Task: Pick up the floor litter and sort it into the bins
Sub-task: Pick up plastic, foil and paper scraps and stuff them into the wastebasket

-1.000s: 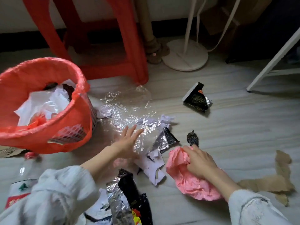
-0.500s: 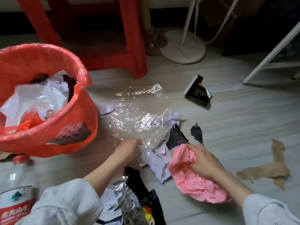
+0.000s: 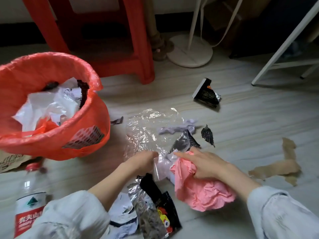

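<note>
A bin lined with a red bag (image 3: pixel 93 128) stands at the left, holding white paper and dark scraps. Clear crinkled plastic film (image 3: pixel 148 130) lies on the floor beside it. My left hand (image 3: pixel 143 161) is closed on the film's near edge. My right hand (image 3: pixel 205 164) grips a crumpled pink paper (image 3: pixel 202 192), with the forefinger stretched toward the film. Torn white paper scraps (image 3: pixel 174 129) and a black-silver wrapper piece (image 3: pixel 183 142) lie just beyond my hands. A black foil snack wrapper (image 3: pixel 153 207) lies near my left forearm.
A plastic water bottle (image 3: pixel 29 200) lies at the lower left. A black packet (image 3: pixel 206 94) and a small dark scrap (image 3: pixel 208 135) sit further out; torn brown cardboard (image 3: pixel 279 166) lies right. A red stool (image 3: pixel 138 54), a white lamp base (image 3: pixel 189 52) and a white frame leg (image 3: pixel 283 44) stand behind.
My left hand went from lying open on the film to closing on its near edge and pulling it back. My right hand, still holding the pink paper, shifted left toward the film.
</note>
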### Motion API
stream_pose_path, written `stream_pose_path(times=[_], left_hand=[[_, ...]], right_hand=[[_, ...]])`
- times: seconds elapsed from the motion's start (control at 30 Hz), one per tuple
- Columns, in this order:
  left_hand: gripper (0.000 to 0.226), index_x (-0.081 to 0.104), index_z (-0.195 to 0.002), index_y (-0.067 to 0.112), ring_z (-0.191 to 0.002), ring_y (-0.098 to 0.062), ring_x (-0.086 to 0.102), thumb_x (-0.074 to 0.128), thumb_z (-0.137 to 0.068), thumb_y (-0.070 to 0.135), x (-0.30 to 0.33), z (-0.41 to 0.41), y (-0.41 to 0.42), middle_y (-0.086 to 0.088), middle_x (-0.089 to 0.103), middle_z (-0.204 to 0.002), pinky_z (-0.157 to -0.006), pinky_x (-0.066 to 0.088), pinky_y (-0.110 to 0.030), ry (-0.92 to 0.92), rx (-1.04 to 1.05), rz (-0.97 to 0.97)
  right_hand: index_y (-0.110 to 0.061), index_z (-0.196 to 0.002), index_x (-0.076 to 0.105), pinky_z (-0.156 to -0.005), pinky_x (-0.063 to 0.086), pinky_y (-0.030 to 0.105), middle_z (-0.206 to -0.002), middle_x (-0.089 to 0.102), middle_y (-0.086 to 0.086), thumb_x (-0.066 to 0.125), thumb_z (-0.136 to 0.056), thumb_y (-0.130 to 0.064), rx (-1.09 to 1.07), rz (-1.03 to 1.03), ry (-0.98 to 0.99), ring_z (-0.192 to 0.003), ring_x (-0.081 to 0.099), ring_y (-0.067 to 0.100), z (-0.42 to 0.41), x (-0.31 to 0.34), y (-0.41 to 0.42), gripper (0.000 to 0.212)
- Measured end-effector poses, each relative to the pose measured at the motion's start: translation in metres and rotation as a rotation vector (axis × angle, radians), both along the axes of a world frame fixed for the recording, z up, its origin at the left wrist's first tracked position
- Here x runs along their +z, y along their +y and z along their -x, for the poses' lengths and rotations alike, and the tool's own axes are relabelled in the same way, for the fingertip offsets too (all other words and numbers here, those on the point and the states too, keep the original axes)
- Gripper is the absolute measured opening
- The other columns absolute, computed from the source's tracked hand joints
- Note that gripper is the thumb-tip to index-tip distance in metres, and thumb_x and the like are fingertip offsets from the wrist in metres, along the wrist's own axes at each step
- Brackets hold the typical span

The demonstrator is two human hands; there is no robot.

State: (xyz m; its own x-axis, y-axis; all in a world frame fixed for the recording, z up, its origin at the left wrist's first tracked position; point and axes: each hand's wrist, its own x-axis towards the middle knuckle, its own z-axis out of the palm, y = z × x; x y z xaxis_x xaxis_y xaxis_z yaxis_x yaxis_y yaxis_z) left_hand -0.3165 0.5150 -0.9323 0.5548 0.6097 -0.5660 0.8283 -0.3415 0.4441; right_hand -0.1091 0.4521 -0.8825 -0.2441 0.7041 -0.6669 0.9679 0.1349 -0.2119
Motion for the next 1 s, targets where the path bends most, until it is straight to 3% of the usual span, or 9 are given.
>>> stream_pose_path(times=[0.17, 0.27, 0.37, 0.43, 0.57, 0.7, 0.83, 0.9, 1.0], left_hand=[[0.031, 0.052, -0.119, 0.011, -0.098, -0.025, 0.059, 0.056, -0.089, 0.015, 0.004, 0.022, -0.004, -0.011, 0.064, -0.114, -0.071, 0.039, -0.025, 0.016, 0.084, 0.057], [0.051, 0.04, -0.129, 0.019, -0.107, -0.029, 0.055, 0.064, -0.085, 0.031, 0.012, 0.028, -0.011, -0.006, 0.054, -0.122, -0.081, 0.044, -0.036, 0.036, 0.18, -0.386], [0.063, 0.047, -0.115, 0.016, -0.113, -0.03, 0.046, 0.081, -0.063, 0.022, 0.012, 0.031, -0.011, -0.011, 0.051, -0.118, -0.092, 0.038, -0.049, -0.036, 0.121, -0.961], [0.067, 0.047, -0.114, 0.018, -0.12, -0.029, 0.041, 0.082, -0.058, 0.019, 0.007, 0.031, -0.015, -0.01, 0.047, -0.125, -0.097, 0.028, -0.051, -0.121, -0.007, -1.053], [0.081, 0.051, -0.129, 0.019, -0.129, -0.031, 0.045, 0.081, -0.059, 0.046, -0.009, 0.028, -0.025, -0.009, 0.049, -0.139, -0.102, 0.034, -0.055, -0.007, -0.32, -0.808], [0.04, 0.051, -0.124, 0.018, -0.129, -0.029, 0.044, 0.059, -0.084, 0.02, -0.019, 0.027, -0.016, -0.009, 0.053, -0.132, -0.111, 0.02, -0.049, 0.039, -0.29, -0.602], [0.014, 0.057, -0.096, 0.018, -0.095, -0.029, 0.061, 0.06, -0.083, 0.024, -0.017, 0.012, -0.011, -0.008, 0.067, -0.099, -0.078, 0.045, -0.035, 0.029, -0.097, -0.318], [0.005, 0.062, -0.089, 0.018, -0.084, -0.023, 0.064, 0.058, -0.087, 0.019, -0.017, 0.006, -0.009, -0.004, 0.07, -0.09, -0.071, 0.048, -0.03, -0.035, 0.025, -0.178], [0.013, 0.063, -0.076, 0.025, -0.057, -0.004, 0.06, 0.062, -0.086, 0.018, -0.016, 0.003, 0.001, 0.005, 0.068, -0.068, -0.062, 0.047, -0.019, -0.019, 0.035, 0.038]], right_hand=[[-0.028, -0.123, 0.052, -0.097, 0.045, 0.043, -0.126, 0.048, 0.004, 0.059, -0.075, -0.02, -0.304, 0.133, 0.27, -0.117, 0.05, 0.027, 0.01, -0.018, -0.01, 0.049], [-0.006, -0.102, 0.062, -0.085, 0.051, 0.042, -0.104, 0.064, 0.017, 0.061, -0.078, -0.004, -0.709, 0.223, 0.554, -0.094, 0.062, 0.036, 0.001, -0.022, -0.011, 0.024], [-0.009, -0.104, 0.059, -0.069, 0.052, 0.028, -0.087, 0.067, 0.01, 0.055, -0.084, 0.004, -0.975, 0.356, 0.673, -0.069, 0.065, 0.021, -0.009, -0.022, -0.01, 0.024], [-0.01, -0.105, 0.057, -0.056, 0.051, 0.021, -0.074, 0.068, 0.003, 0.051, -0.086, 0.005, -1.066, 0.45, 0.749, -0.057, 0.065, 0.014, -0.012, -0.022, -0.011, 0.025], [-0.006, -0.088, 0.055, -0.047, 0.048, 0.019, -0.056, 0.063, -0.002, 0.047, -0.09, 0.002, -1.106, 0.598, 0.777, -0.046, 0.06, 0.011, -0.015, -0.02, -0.011, 0.011], [-0.009, -0.088, 0.054, -0.051, 0.048, 0.019, -0.061, 0.063, -0.002, 0.046, -0.09, 0.002, -1.044, 0.699, 0.802, -0.05, 0.06, 0.01, -0.006, -0.013, -0.018, 0.014], [-0.018, -0.124, 0.049, -0.087, 0.052, 0.035, -0.113, 0.055, -0.004, 0.064, -0.08, -0.005, -0.86, 0.058, 0.552, -0.091, 0.061, 0.017, -0.005, -0.017, -0.025, 0.048], [-0.034, -0.147, 0.013, -0.08, 0.049, 0.033, -0.14, 0.024, -0.014, 0.065, -0.078, -0.015, -0.568, -0.146, 0.277, -0.094, 0.058, 0.017, -0.009, -0.009, -0.027, 0.088], [-0.038, -0.144, -0.022, -0.075, 0.05, 0.03, -0.156, -0.017, -0.014, 0.056, -0.081, -0.01, -0.261, -0.303, -0.008, -0.099, 0.054, 0.016, -0.011, 0.002, -0.03, 0.104]])
